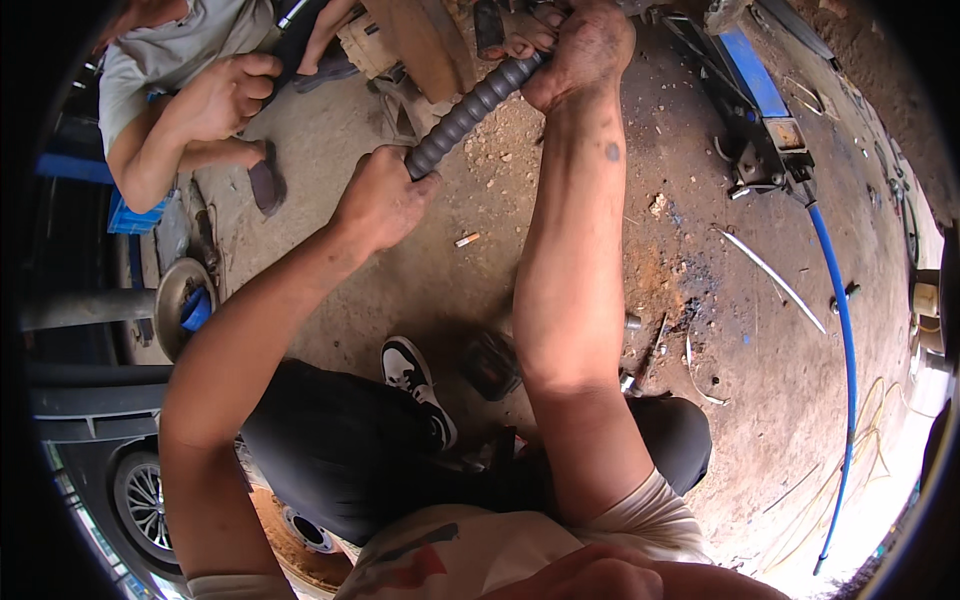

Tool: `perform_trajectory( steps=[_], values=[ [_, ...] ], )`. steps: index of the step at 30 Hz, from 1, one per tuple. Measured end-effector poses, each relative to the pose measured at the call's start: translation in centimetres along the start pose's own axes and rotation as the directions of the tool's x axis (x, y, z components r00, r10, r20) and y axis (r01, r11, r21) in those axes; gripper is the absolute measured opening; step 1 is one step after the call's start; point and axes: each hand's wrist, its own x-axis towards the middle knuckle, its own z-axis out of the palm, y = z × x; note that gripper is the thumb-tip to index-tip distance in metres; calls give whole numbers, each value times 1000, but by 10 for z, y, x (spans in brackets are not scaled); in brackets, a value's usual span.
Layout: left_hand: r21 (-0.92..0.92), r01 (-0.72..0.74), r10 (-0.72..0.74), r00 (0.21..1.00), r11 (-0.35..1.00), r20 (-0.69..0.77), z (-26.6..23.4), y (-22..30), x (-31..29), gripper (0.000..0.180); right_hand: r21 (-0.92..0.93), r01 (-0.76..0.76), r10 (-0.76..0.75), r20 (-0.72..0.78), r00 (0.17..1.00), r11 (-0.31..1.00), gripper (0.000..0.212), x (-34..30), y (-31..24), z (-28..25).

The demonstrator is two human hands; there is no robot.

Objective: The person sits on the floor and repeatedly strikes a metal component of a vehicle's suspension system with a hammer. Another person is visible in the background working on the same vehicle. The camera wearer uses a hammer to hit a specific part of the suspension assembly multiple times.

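A dark grey ribbed tube (470, 115) slants up to the right between my two hands. My left hand (385, 195) is closed around its nearer, lower end. At the far end my right hand (580, 55) grips it, with the fingers curled; that end is partly hidden by the hand. Just beyond my right hand stands a dark cylindrical part (489, 28), and a flat brown piece (425, 45) leans to its left. What the tube joins onto, if anything, I cannot make out.
Another person (205, 90) crouches at the upper left, one hand in a fist. A floor jack (765, 140) with a blue handle (838, 300) lies at right. Below my arms are a dark power tool (490, 365) and a ratchet (655, 345). A metal dish (180, 275) is at left.
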Motion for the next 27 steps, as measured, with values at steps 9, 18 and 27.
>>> perform_trajectory(
  steps=[9,18,27],
  values=[
    [148,-95,93,995,984,23,5,-3,-6,24,144,-87,113,-179,977,986,23,-25,2,-35],
    [114,-233,227,972,966,65,42,-10,-9,23,160,-175,205,-199,958,972,21,-26,-1,-88],
    [-6,-128,126,965,992,231,73,-12,-30,28,92,-278,292,-355,888,956,24,-37,10,-130]
  ],
)
